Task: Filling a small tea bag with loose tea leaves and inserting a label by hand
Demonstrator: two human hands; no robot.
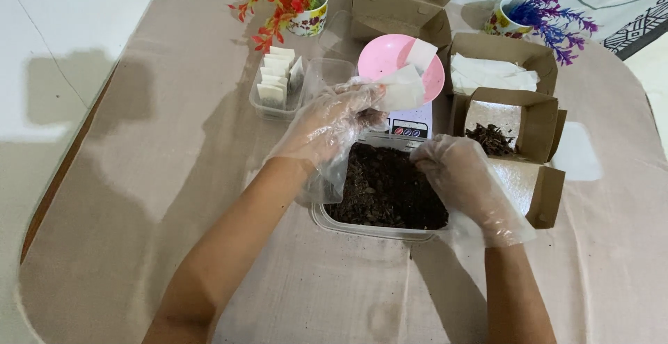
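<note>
A small white filter bag (402, 88) is pinched in the gloved left hand (332, 123) above a clear tub of dark loose material (386, 189); the gloved right hand (465, 185) (fingers curled, grip hidden) is dipped at the tub's right edge; everything is set on a beige-clothed table (174, 177) over pale flooring; a pink plate (390, 55) and brown cartons (511, 111) are ranged behind.
</note>
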